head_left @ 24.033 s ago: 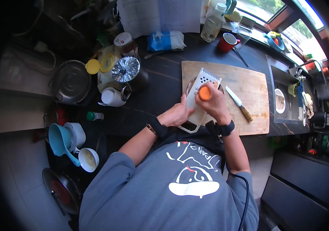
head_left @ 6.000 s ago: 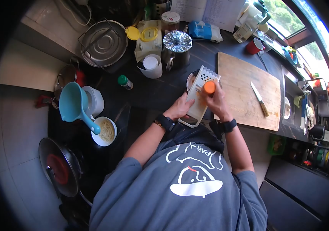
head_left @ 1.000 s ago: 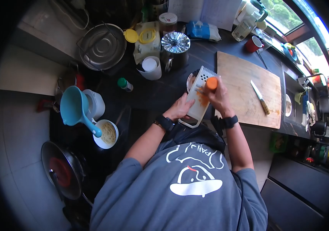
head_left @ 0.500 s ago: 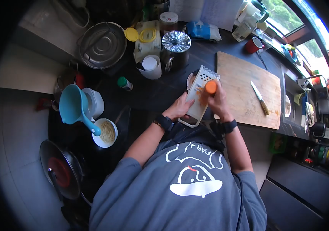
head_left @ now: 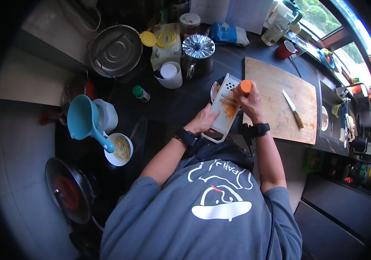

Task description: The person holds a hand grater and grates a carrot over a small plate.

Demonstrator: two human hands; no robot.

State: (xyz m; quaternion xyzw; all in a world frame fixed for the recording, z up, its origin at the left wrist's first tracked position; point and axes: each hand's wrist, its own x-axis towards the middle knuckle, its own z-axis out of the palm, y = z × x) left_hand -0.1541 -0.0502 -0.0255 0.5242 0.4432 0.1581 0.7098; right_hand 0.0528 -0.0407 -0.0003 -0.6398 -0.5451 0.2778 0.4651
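Observation:
My left hand (head_left: 202,120) grips the side of a white flat grater (head_left: 223,123), thumb on its face and fingers behind it. The grater slants, its far end over a plate (head_left: 214,90) that is mostly hidden beneath it. In my right hand (head_left: 250,104) is a carrot (head_left: 246,86), its cut orange end facing up, held at the grater's right edge. Orange shreds (head_left: 229,109) cling to the grater's face below the toothed rows.
Right of the grater lies a wooden cutting board (head_left: 268,82) with a knife (head_left: 293,108) on it. A white bowl of noodles (head_left: 121,149) and a blue ladle-shaped strainer (head_left: 82,117) are at the left. Behind stand a foil-topped pot (head_left: 199,47) and a green-capped bottle (head_left: 140,93).
My right hand and the carrot have moved up and to the right along the grater, uncovering more orange shreds. My left hand and the grater stay about where they were.

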